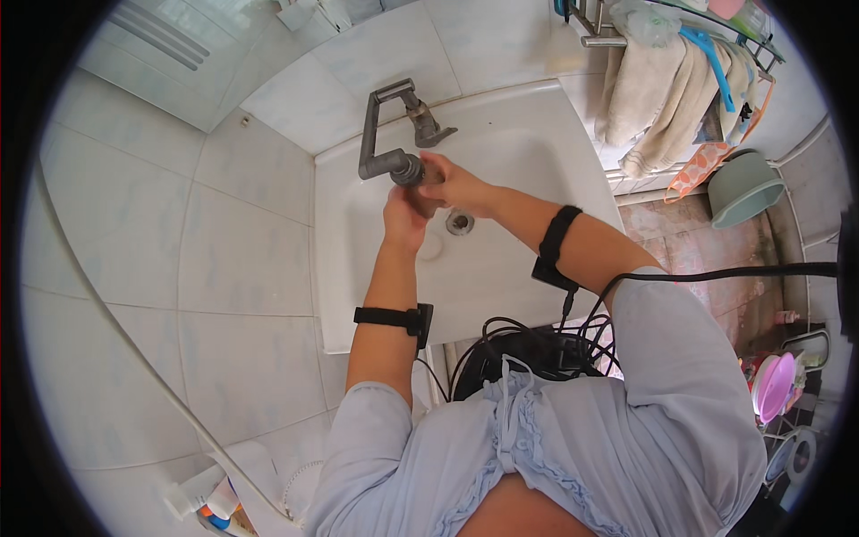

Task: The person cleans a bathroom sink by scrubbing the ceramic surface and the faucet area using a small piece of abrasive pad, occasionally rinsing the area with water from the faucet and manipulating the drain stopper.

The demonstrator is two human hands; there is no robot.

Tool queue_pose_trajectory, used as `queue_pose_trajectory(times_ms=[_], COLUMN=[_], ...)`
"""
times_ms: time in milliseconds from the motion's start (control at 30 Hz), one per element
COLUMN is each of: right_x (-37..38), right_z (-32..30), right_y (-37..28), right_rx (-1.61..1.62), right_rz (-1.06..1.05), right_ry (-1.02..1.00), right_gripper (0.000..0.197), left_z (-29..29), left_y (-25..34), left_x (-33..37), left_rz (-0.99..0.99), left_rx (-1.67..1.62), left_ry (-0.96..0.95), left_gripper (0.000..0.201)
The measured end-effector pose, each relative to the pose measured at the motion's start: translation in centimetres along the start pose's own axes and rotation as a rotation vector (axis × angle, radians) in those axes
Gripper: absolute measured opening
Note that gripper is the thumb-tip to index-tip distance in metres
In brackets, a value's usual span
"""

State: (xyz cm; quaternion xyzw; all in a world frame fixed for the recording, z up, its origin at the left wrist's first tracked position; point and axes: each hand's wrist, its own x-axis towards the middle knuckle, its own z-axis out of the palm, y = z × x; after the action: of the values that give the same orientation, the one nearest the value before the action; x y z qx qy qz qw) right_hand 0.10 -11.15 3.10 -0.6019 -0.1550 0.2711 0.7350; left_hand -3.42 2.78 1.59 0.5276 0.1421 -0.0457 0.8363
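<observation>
Now, just above centre frame, left hand [405, 221] and right hand [463, 188] grip a brown item [424, 199] at the tap's [382, 165] tip; slick fingers could drop it into the sink [501, 282].

a: is it bright?
b: fairly. the sink [488, 279] is pale and evenly lit, with soft shading down inside; where the light comes from is hard to tell.
a: any glare?
b: a milky sheen on the wall tiles [242, 242].
a: and sharpness?
b: fine detail on the fingers [436, 163] is soft. toward the view's black round edge, straight tile lines bend into curves.
</observation>
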Motion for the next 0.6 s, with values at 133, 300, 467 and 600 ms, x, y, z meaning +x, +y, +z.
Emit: queue_pose_trajectory(times_ms=[133, 300, 467, 600], right_x=[-0.1, -1.5, -1.8, -1.5], right_z=[1.8, 2.8, 1.3, 0.8], right_y=[1.5, 1.6, 0.7, 1.1], right_rx=[-0.418, -0.742, -1.028, -0.969], right_rz=[-0.163, -0.144, -0.068, -0.071], right_ry=[0.148, 0.200, 0.168, 0.079], right_gripper=[0.054, 0.038, 0.046, 0.051], left_z=[2.1, 2.1, 3.2, 3.2], left_y=[-0.4, -1.9, -1.9, -2.3], left_x=[1.0, 0.3, -0.8, -1.1], left_rz=[0.024, 0.018, -0.087, -0.127], left_rx=[-0.159, -0.211, -0.024, 0.040], left_ry=[0.046, 0.116, 0.051, 0.141], left_gripper=[0.025, 0.024, 0.029, 0.029])
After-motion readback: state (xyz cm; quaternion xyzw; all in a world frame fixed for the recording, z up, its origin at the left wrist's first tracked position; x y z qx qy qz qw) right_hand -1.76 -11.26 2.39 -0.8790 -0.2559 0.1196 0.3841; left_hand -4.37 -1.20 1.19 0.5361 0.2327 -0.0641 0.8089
